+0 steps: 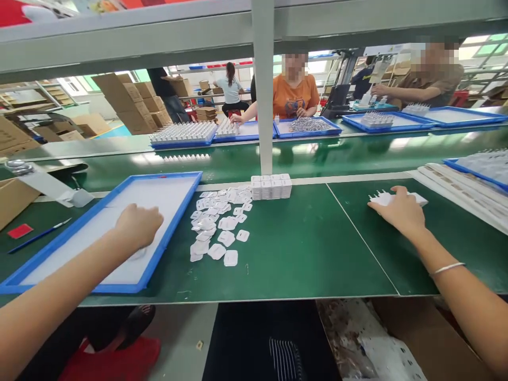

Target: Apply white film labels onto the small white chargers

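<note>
My left hand (138, 226) is closed above the white-bottomed tray with a blue rim (169, 238). Its fingers point away and down, so whatever they hold is hidden; a faint pale shape shows just under the hand. Out to the right, my right hand (401, 211) grips a small group of white plastic pieces with thin prongs (381, 198) on the green bench. Between the hands lies a loose spread of flat white square cards (216, 251). Behind these stands a neat block of stacked white cards (272, 187).
A blue pen (39, 235) and a red square (19, 231) lie left of the tray. White strips (460, 193) and a blue tray of white parts (486, 161) are at right. An upright post (262, 95) stands ahead; people work beyond it.
</note>
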Demonstrator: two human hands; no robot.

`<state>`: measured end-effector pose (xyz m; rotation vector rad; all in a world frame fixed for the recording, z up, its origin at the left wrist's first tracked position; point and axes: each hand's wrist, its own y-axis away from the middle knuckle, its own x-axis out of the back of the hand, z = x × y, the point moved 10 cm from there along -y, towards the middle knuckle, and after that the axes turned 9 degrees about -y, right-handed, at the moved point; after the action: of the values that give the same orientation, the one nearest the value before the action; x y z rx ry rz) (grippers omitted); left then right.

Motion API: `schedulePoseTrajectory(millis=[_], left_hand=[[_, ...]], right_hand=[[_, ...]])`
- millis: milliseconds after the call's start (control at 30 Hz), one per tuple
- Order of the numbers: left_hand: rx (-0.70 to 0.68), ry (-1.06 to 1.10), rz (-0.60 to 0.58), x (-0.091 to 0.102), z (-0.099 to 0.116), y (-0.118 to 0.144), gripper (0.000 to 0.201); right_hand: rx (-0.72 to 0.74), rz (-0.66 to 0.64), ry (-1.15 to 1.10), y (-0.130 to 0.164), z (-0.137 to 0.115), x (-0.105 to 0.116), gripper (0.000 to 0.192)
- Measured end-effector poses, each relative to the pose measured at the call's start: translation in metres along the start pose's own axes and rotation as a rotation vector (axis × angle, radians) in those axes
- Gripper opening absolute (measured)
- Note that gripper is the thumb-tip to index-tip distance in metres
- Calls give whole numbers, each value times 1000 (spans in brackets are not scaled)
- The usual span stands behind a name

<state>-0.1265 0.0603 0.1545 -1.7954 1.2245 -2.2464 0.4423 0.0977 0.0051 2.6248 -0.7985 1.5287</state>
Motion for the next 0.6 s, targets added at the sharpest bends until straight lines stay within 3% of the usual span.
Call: schedulePoseTrajectory(millis=[67, 100, 167, 200, 300, 367, 467, 600], left_hand=[[-69, -208, -84, -27, 6, -20, 72], [-99, -275, -131, -42, 16, -27, 64], [-168, -295, -185, -70, 53, -36, 43], [-202, -293, -192, -84, 77, -38, 43], [-317, -262, -161, -123, 146, -35, 61], [-343, -250, -158, -148, 167, -32, 63], [-343, -173, -197, -177, 163, -31, 48], [-275, -41, -215, -196, 130, -31, 33]], right_hand=[[37, -23, -79, 6, -22, -5, 57], [52, -41, -116, 10, -38, -11, 62], [82, -123, -173, 22, -79, -30, 74], [111, -186, -205, 30, -104, -42, 80], [216, -496, -366, 66, -185, -84, 93], [278, -609, -474, 87, -226, -100, 93], [343, -639, -575, 102, -253, -114, 92], [202, -775, -795, 104, -240, -136, 96]])
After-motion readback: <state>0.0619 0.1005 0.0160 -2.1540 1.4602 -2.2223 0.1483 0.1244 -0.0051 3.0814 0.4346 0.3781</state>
